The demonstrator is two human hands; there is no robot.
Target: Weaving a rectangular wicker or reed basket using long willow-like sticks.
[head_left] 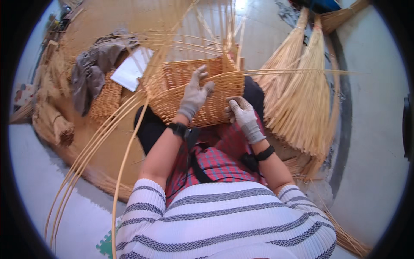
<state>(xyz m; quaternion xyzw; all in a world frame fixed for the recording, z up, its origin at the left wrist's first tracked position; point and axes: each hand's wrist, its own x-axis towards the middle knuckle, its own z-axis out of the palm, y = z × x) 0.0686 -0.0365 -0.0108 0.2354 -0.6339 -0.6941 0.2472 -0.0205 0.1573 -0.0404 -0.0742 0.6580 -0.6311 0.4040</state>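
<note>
A partly woven wicker basket [202, 114] rests on my lap, tilted toward me, its long unwoven canes fanning out beyond it. My left hand [196, 93], in a grey work glove, lies over its near wall at the rim, thumb and fingers apart. Beside the basket's lower right corner is my right hand [242, 114], also gloved, with the fingers curled in a pinch. What sits between those fingertips, if anything, is too small to make out. Thin canes [293, 71] stick out sideways from the basket's right end, while thicker canes [95, 149] sweep down past my left arm.
Two large fans of pale straw [297, 99] lie on the right. To the left are a grey cloth [88, 71], a white sheet [133, 69], a flat woven panel [106, 97] and bundles of straw [54, 121]. More thin canes [345, 235] lie at lower right.
</note>
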